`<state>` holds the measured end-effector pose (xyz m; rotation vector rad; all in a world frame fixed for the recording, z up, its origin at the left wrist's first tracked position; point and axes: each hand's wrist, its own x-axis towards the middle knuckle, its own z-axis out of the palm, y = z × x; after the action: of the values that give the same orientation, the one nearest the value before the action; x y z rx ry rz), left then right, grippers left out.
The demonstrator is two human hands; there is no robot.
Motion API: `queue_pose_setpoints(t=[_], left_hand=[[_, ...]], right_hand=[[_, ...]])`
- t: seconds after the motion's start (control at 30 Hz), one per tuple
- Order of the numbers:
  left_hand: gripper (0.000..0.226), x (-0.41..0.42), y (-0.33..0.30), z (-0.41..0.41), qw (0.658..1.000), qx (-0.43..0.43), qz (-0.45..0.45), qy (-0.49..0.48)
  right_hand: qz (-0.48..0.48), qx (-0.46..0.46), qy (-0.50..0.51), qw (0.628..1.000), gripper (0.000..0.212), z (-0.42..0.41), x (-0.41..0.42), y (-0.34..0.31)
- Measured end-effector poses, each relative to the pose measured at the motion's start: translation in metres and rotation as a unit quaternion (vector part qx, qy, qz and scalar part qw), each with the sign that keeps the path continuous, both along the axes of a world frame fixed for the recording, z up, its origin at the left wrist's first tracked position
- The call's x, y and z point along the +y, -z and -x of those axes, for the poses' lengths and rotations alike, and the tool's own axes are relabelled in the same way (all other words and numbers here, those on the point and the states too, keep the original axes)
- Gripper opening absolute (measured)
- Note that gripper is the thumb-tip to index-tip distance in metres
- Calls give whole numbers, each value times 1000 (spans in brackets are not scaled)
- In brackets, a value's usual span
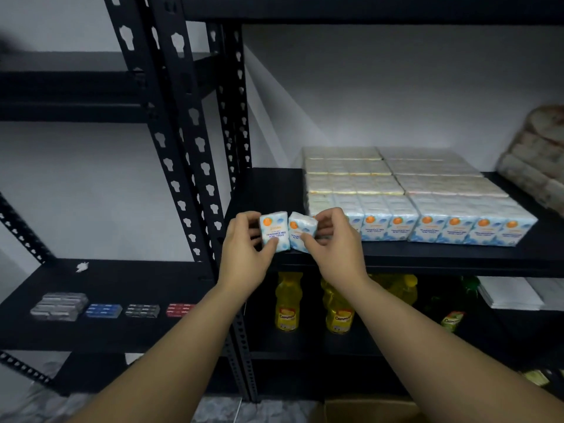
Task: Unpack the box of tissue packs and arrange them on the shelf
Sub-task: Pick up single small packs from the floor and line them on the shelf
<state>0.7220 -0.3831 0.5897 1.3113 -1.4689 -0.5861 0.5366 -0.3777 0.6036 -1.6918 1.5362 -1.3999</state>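
Observation:
Two small white-and-blue tissue packs with an orange logo are held at the front edge of the black shelf (265, 190). My left hand (244, 251) grips the left tissue pack (273, 228), which stands upright. My right hand (332, 242) grips the right tissue pack (300, 233), tilted a little and touching the left one. To the right, rows of arranged tissue packs (427, 196) fill the shelf from front to back. A corner of the brown cardboard box (366, 409) shows at the bottom edge.
Yellow oil bottles (287, 303) stand on the shelf below. A lower left shelf carries small silver, blue, black and red packs (103, 309). Black perforated uprights (183, 132) stand left of my hands. Wrapped rolls (537, 160) lean at the far right. White stacked sheets (509, 293) sit below right.

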Motion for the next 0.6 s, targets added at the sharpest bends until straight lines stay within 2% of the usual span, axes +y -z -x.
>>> queue_pose_setpoints(t=[0.17,0.27,0.37,0.47,0.6], left_hand=[[66,0,4,-5,999,-49,-13,-9],[50,2,4,-7,997,-71,-4,-24],[33,3,4,-8,990,-138,-8,-36],[39,7,6,-9,981,-190,-29,-42],[38,9,9,-16,975,-218,-14,-49]], right_hand=[[35,18,22,999,28,-3,-2,9],[26,5,32,999,24,-4,-3,6],[28,19,33,999,21,-7,-5,5],[37,26,34,998,20,-11,-5,5],[30,27,35,999,20,-15,-3,5]])
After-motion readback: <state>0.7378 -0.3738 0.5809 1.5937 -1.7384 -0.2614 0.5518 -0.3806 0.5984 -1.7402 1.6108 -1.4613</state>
